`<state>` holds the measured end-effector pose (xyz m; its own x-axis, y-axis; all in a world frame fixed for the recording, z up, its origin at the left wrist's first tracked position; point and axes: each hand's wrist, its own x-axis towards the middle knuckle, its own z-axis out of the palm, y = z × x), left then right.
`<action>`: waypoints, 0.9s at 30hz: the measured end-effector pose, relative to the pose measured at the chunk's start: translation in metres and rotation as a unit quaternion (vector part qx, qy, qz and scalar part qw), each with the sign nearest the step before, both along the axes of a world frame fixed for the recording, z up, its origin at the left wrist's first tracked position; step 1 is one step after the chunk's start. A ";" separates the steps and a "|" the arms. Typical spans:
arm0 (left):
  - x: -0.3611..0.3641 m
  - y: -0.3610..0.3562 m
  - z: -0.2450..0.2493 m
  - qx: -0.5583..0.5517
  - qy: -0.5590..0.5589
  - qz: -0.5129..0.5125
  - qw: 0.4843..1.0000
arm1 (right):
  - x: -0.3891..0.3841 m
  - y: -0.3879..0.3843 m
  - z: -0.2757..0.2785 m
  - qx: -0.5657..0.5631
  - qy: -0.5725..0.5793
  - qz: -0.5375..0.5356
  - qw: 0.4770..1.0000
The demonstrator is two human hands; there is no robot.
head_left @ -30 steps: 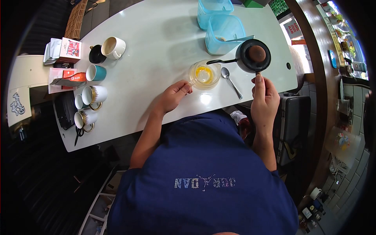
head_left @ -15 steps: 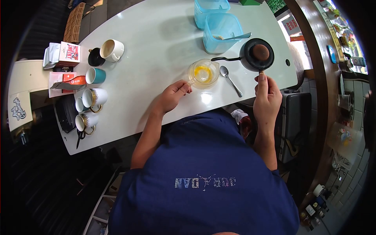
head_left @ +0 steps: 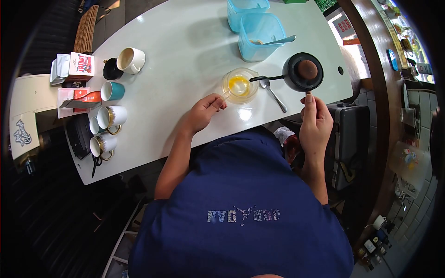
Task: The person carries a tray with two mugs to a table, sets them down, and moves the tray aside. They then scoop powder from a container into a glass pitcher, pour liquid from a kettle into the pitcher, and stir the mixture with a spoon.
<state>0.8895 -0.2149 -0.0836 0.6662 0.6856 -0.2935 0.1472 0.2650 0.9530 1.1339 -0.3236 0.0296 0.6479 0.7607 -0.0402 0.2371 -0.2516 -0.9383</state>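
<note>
My left hand (head_left: 202,113) pinches the handle of a small glass cup (head_left: 239,85) with yellow liquid in it, standing on the white table (head_left: 185,41). My right hand (head_left: 316,123) grips the short handle of a small black pot (head_left: 303,71) with something brown inside. The pot sits to the right of the cup. Its long thin black arm points left, and the tip reaches the cup's rim. A metal spoon (head_left: 273,95) lies on the table between cup and pot, under that arm.
Two blue plastic tubs (head_left: 259,30) stand behind the pot, one with a utensil in it. At the left are a white mug (head_left: 131,60), a teal cup (head_left: 112,91), gold-trimmed mugs (head_left: 111,115), boxes (head_left: 81,65) and scissors (head_left: 94,164). A dark case (head_left: 345,139) stands below the table's right end.
The black pot has turned and shifted slightly left, so its long arm now reaches over the spoon to the glass cup. My left hand stays on the cup's handle.
</note>
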 end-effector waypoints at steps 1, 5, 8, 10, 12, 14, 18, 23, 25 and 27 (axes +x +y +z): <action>0.000 0.000 0.000 0.003 0.000 -0.002 1.000 | -0.001 0.000 -0.001 0.005 -0.009 0.000 1.000; 0.000 0.000 -0.001 0.006 -0.006 -0.004 1.000 | -0.006 0.002 0.004 -0.016 -0.011 0.012 1.000; 0.000 0.000 -0.001 0.012 0.002 -0.008 1.000 | -0.007 0.005 0.003 -0.001 -0.031 0.018 0.999; 0.000 -0.001 0.001 0.008 0.007 -0.005 1.000 | -0.008 0.008 0.005 -0.010 -0.015 0.014 1.000; 0.000 -0.001 0.000 0.007 0.003 -0.004 1.000 | -0.009 0.010 0.008 -0.010 -0.016 0.014 1.000; 0.000 -0.002 0.000 0.007 -0.002 -0.004 1.000 | -0.009 0.012 0.010 -0.010 -0.018 0.013 1.000; 0.001 -0.002 0.002 0.000 0.002 0.000 1.000 | -0.007 0.016 0.011 -0.013 -0.022 0.014 1.000; 0.001 -0.003 0.004 -0.004 0.009 0.002 1.000 | 0.000 0.017 0.002 0.024 -0.020 0.008 0.999; 0.001 -0.002 0.003 -0.008 0.003 -0.001 1.000 | 0.005 0.016 -0.001 0.030 0.005 0.010 0.999; 0.001 -0.002 0.002 -0.008 0.002 -0.004 1.000 | 0.009 0.014 -0.001 0.036 0.043 0.008 0.998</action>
